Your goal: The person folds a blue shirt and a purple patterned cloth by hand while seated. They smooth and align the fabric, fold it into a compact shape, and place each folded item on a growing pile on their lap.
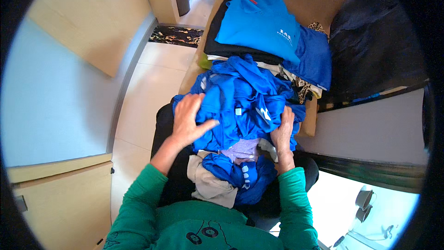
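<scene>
A crumpled bundle of shiny blue clothing [225, 93] with white markings lies before me, partly over my lap. My left hand [189, 118] lies against its left side, thumb spread away from the fingers. On the other side my right hand [283, 128] grips the edge of the blue cloth, its fingers partly hidden by folds. Between my forearms, a beige cloth [211, 180], a lilac towel-like cloth [241, 149] and more blue fabric [256, 184] with white print are heaped on my lap.
Behind the bundle, a folded bright blue polo shirt [256, 21] tops a stack of clothes on a brown upholstered chair [301, 3]. A folded dark blue garment [314, 55] and leopard-print cloth [304, 90] lie beside it. Dark cloth [378, 41] hangs at right; a wooden cabinet [66, 201] stands left.
</scene>
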Demonstrator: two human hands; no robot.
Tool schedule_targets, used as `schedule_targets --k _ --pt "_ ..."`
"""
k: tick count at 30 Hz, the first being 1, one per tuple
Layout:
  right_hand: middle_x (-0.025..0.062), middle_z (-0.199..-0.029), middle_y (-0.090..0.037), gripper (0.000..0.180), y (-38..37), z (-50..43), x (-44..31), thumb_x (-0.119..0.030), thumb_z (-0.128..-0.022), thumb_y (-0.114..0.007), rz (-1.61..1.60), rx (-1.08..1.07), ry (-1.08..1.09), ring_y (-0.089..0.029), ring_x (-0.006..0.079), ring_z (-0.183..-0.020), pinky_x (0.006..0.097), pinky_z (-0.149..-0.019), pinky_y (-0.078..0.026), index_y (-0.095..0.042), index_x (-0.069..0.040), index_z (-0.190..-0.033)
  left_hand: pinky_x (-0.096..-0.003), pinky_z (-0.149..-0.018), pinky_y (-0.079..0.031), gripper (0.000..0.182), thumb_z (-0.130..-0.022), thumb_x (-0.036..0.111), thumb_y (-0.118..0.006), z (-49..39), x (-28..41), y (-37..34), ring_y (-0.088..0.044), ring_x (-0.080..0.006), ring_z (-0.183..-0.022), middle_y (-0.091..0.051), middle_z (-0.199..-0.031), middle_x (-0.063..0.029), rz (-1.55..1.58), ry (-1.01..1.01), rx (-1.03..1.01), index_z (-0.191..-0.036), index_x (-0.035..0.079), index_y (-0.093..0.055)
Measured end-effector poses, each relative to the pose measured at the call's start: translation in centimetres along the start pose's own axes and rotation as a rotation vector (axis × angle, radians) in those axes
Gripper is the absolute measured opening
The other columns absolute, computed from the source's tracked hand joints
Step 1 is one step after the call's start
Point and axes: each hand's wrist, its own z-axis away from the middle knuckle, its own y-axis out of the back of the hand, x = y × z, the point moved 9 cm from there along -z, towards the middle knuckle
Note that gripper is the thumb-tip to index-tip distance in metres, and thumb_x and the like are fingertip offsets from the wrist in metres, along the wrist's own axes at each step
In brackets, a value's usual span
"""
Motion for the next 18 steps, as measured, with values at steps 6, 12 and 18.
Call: schedule_targets --k 6,12,18 --pt "0.0216 -0.087 -0.066 0.019 -3.2 7.2 -9.9 -0.003 -0.087 -0.064 -0.389 -0.217 -0.025 -0.063 0.0447 -0.084 0.0501 -0.075 -0.051 -0.061 -0.001 -0.106 -0.0474 -0.1 -0.041 0.029 -0.069 0.013 -0.082 2.8 4.2 1.0 -0.056 -0.0359 -0.114 -0.058 -0.117 -0.012 0.116 -0.059 0.14 -0.093 0.013 -0.065" --pt "0.0273 -0.084 -0.067 0.011 -3.8 10.9 -10.2 -0.007 -0.09 -0.065 -0.403 -0.399 -0.158 -0.067 0.0475 -0.082 0.0512 -0.069 -0.052 -0.063 0.0 -0.097 -0.044 -0.085 -0.044 0.02 -0.074 0.008 -0.079 7.5 5.4 -1.6 -0.062 -0.0332 -0.094 -0.063 -0.087 -0.0098 0.311 -0.031 -0.126 -0.087 0.009 -0.063" --pt "0.0282 -0.087 -0.07 0.015 -4.6 11.6 -6.1 -0.007 -0.085 -0.067 -0.57 -0.288 -0.246 -0.067 0.0469 -0.084 0.0507 -0.074 -0.052 -0.067 0.004 -0.095 -0.0478 -0.074 -0.049 0.015 -0.078 0.013 -0.076 10.9 6.9 -5.1 -0.067 -0.0383 -0.081 -0.07 -0.082 -0.0146 0.426 -0.002 -0.252 -0.089 0.006 -0.067"
